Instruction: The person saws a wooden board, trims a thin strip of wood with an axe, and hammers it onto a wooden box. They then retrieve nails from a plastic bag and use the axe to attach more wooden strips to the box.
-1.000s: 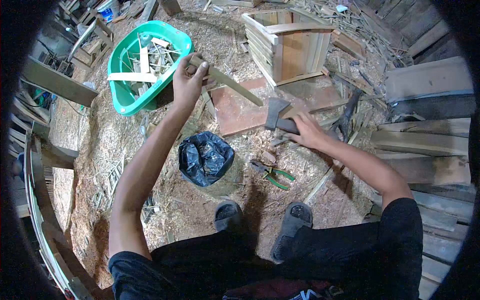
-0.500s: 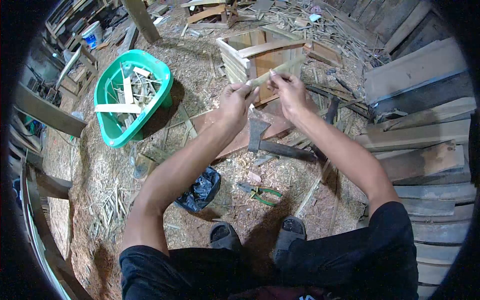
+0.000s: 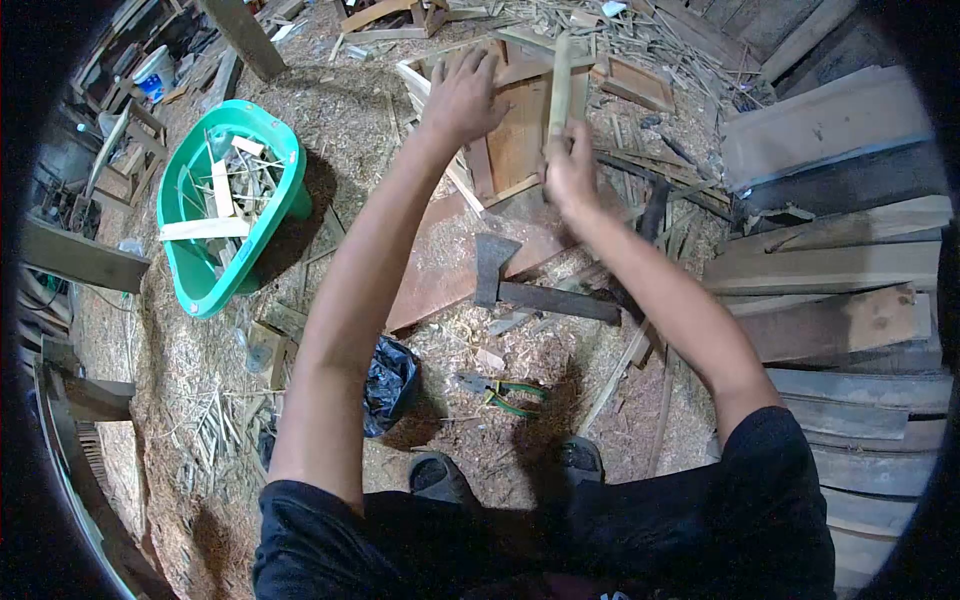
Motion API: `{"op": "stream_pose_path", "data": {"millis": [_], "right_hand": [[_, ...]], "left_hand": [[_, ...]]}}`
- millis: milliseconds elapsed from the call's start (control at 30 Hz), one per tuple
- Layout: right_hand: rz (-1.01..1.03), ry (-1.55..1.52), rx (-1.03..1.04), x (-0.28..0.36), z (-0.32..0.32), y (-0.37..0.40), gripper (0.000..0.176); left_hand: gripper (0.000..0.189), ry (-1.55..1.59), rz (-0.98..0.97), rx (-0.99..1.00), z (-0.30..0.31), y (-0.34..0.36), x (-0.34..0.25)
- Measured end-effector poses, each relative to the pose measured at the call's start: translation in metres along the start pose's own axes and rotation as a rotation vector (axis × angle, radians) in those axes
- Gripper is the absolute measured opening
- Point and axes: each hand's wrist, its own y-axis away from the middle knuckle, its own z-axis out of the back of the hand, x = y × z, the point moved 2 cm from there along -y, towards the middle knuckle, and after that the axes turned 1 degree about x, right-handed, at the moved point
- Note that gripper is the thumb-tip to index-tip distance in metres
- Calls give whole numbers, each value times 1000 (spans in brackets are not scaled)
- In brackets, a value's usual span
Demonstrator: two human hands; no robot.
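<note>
My left hand (image 3: 463,97), fingers spread, lies over the upper left edge of a small wooden box frame (image 3: 520,140). It grasps nothing that I can see; whether it presses on the wood is hard to tell. In my right hand (image 3: 570,172) is a thin, pale wood strip (image 3: 561,90), held near its lower end and pointing up across the box's open front. Below the box lies a reddish board (image 3: 435,265). An axe (image 3: 493,262) with a dark handle rests partly over that board. Nearer my feet are pliers (image 3: 503,390) with green handles.
At left stands a green tub (image 3: 290,185) filled with wood scraps. A black plastic bag (image 3: 390,385) sits by my left forearm. Stacked planks (image 3: 830,265) line the right side. Wooden posts (image 3: 243,38) rise at upper left, and shavings cover the ground.
My left hand has let go of the strip and moved up to the box frame. My right hand has swung the strip from slanting sideways to nearly upright in view. The view has shifted slightly.
</note>
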Motion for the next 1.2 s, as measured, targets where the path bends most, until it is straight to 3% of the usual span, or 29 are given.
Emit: {"op": "stream_pose_path", "data": {"millis": [33,100,167,233,333,433,467,567,600,700,733,833,933,1033,1200], "right_hand": [[116,121,-14,-20,-3,6,46],[129,179,167,-55,-2,41,39],[160,449,390,-56,19,91,18],[158,500,496,-98,43,115,15],[453,588,535,-123,59,123,31],[314,884,839,-124,60,138,44],[643,772,785,-110,66,145,52],[700,952,852,-141,61,142,51],[580,928,889,-125,60,138,50],[349,1228,1008,-109,76,121,45],[446,1134,891,-102,90,118,38],[642,1143,721,-112,134,101,38],[641,1115,862,-109,166,102,55],[711,938,849,-66,166,125,42],[435,632,809,-3,140,139,28]], "left_hand": [[59,20,65,189,-9,0,7],[63,62,186,574,-22,6,18],[56,95,251,564,-22,5,22],[43,101,273,590,-17,4,22],[38,122,286,521,-33,12,33],[40,126,276,504,-32,17,32],[39,114,274,484,-31,21,30],[50,74,235,338,-13,31,22],[52,108,239,375,-5,34,20],[55,256,227,438,27,47,18],[55,316,221,453,37,56,16],[57,289,149,404,64,78,8],[56,304,169,402,96,96,-3],[56,305,106,415,123,109,-5],[65,330,88,497,168,129,-7]]}}
